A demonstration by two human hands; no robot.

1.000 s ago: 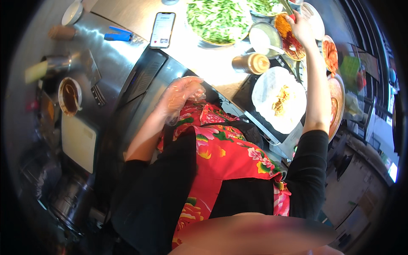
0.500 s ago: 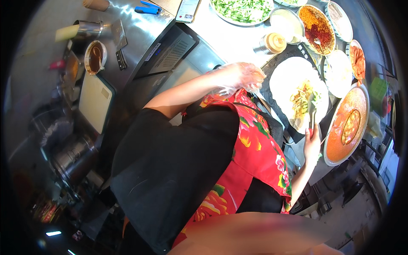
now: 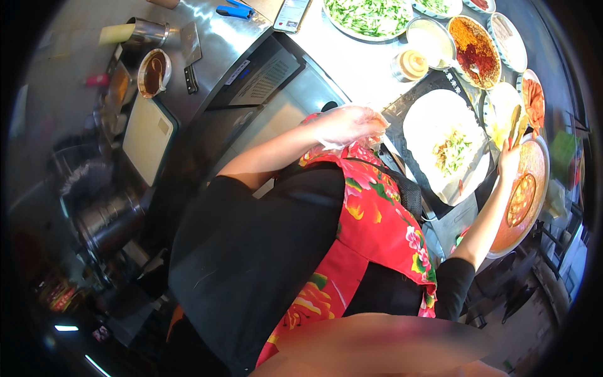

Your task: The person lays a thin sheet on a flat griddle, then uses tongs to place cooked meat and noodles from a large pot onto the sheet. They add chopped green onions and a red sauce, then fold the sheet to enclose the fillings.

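My left hand (image 3: 357, 124), in a clear plastic glove, hovers in front of my body with its fingers curled in. Whether anything is inside them I cannot make out. Away to the right, my right hand (image 3: 507, 158) grips a pair of tongs (image 3: 518, 122). The tongs' tips are over a white bowl (image 3: 502, 94) of pale food. A round white wrap (image 3: 436, 119) lies on a dark board (image 3: 402, 108) between my hands. On its lower half sits a small heap of shredded green and brown filling (image 3: 453, 151).
Beside my right forearm stands a wide pan of red-orange sauce (image 3: 531, 169). Behind the wrap are an orange-lidded jar (image 3: 411, 65), a pale liquid bowl (image 3: 432, 41), a spice bowl (image 3: 475, 53) and a plate of green shreds (image 3: 370, 16). Left are a cleaver (image 3: 190, 56) and cutting board (image 3: 147, 138).
My right hand has moved right and away with the tongs, from the filling to the white bowl. My left hand stays almost in place.
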